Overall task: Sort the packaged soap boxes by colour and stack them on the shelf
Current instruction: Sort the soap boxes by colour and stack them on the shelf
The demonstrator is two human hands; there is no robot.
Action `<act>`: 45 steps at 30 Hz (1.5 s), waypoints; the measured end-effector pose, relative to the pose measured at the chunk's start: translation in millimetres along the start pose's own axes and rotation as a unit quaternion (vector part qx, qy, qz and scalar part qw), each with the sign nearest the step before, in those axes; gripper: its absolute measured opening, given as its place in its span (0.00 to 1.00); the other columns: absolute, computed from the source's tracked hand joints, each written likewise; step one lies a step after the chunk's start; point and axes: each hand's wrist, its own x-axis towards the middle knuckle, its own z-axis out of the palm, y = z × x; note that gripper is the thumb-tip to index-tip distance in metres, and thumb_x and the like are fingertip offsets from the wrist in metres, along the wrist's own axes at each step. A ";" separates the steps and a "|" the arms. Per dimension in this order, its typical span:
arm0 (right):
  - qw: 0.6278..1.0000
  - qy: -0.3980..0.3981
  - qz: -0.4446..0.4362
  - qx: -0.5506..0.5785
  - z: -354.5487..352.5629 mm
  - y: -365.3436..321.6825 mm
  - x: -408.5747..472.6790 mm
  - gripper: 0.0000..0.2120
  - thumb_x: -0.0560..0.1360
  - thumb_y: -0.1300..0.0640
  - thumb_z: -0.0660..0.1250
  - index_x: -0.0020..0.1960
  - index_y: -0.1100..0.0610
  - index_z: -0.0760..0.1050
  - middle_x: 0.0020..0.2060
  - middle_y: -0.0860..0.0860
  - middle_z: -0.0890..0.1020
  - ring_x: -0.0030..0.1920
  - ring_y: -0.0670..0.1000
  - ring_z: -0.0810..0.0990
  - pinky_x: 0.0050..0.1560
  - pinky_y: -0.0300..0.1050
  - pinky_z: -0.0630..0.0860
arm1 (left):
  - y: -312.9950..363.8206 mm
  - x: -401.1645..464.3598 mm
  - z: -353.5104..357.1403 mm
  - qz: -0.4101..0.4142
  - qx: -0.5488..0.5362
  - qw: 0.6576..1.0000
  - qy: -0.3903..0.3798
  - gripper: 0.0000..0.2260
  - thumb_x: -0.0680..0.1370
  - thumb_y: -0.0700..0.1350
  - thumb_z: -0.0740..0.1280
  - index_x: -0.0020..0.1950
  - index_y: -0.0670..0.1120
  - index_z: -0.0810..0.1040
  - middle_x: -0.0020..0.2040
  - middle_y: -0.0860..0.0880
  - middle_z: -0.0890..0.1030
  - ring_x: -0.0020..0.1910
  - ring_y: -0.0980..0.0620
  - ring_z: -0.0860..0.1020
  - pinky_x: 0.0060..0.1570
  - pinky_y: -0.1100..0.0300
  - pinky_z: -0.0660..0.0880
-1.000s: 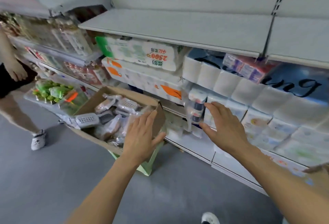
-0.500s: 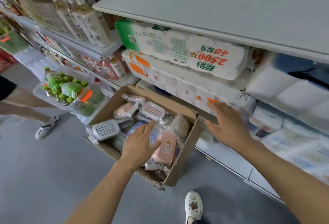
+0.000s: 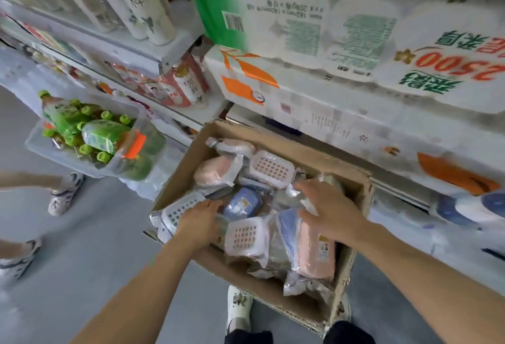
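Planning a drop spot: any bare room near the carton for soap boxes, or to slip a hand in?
Bare grey floor left of the carton, below the bottle bin. The carton is packed with soap boxes, both hands in it: left, right. Shelves behind are filled with tissue packs.

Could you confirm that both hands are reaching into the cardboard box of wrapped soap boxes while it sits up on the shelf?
Not quite. Both the left hand and right hand are in the cardboard box among the wrapped soap boxes, but the head view shows the box in front of the shelf, below its edge, not up on it.
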 end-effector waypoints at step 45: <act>0.929 -0.101 0.356 -0.003 103.8 -22.5 41.2 0.38 0.63 0.41 0.68 0.68 0.56 0.61 0.56 0.53 0.77 0.57 0.59 0.76 0.57 0.53 0.74 | -32.7 123.8 -40.5 0.208 -0.232 0.933 -0.181 0.31 0.68 0.56 0.78 0.66 0.50 0.70 0.55 0.58 0.76 0.55 0.56 0.75 0.45 0.70 0.69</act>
